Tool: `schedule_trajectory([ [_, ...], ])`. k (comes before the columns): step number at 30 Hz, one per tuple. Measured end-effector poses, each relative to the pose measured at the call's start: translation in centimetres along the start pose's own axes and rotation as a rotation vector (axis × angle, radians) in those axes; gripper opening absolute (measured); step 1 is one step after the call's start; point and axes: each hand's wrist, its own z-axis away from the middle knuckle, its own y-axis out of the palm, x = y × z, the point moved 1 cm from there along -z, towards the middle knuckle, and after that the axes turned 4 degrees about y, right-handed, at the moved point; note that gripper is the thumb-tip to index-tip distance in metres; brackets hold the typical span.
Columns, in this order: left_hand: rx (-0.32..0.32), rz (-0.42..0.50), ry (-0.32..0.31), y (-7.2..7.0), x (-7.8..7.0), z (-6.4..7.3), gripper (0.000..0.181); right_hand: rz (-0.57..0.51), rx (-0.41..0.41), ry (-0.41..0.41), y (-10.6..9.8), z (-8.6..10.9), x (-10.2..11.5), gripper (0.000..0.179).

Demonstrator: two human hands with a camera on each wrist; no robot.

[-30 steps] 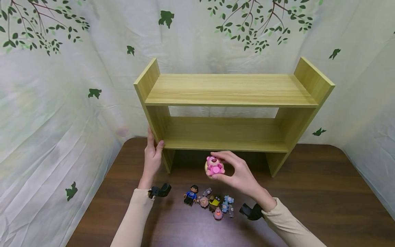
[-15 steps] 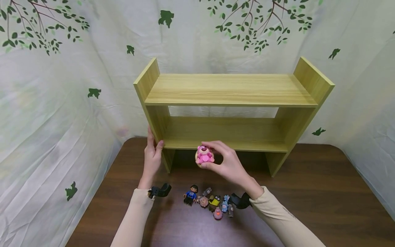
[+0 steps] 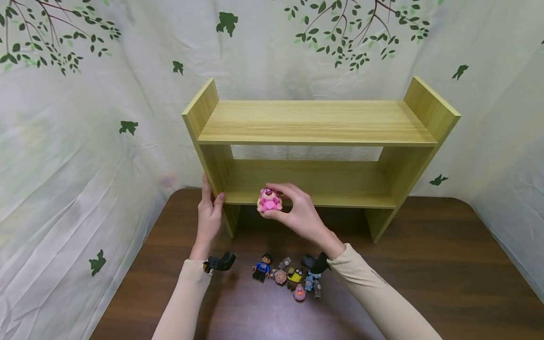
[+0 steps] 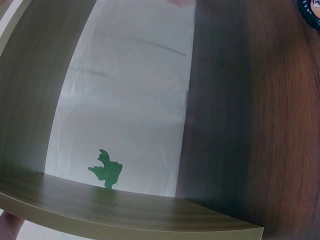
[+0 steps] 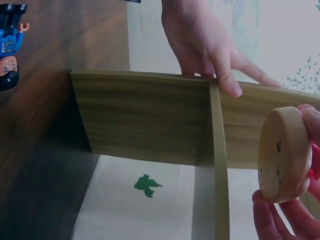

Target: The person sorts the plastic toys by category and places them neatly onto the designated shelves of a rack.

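Note:
My right hand [image 3: 299, 212] pinches a pink toy bear [image 3: 269, 202] between thumb and fingers. The bear faces me, in front of the wooden shelf's [image 3: 316, 122] middle board, left of centre. In the right wrist view its pale round back or base [image 5: 286, 155] shows a few dark marks. My left hand [image 3: 209, 215] holds the shelf's left side panel, thumb on the front edge and fingers along the outside. That grip also shows in the right wrist view; in the left wrist view little of the hand is visible.
Several small figures lie on the dark table in front of the shelf: a man in blue [image 3: 261, 268], a yellow-and-dark figure [image 3: 295, 278], a pinkish one [image 3: 299, 293] and blue ones [image 3: 309, 283]. My right wrist's camera [image 3: 315, 262] overlaps the blue ones. A leaf-print cloth [image 3: 263, 52] hangs behind.
My right hand has moved left and up with the pink toy bear, from over the table to the middle board's front. The left hand has stayed on the side panel.

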Motion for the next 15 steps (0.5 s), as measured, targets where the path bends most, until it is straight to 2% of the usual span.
schedule_trajectory([
  [13, -0.027, 0.0, 0.016, 0.1, 0.1, 0.1, 0.072, 0.021, -0.014, -0.016, 1.8, -2.3, 0.1, 0.055],
  [15, -0.029, 0.003, 0.013, 0.2, 1.2, 0.3, 0.072, 0.023, -0.019, -0.022, 2.0, -2.6, 0.0, 0.054],
])
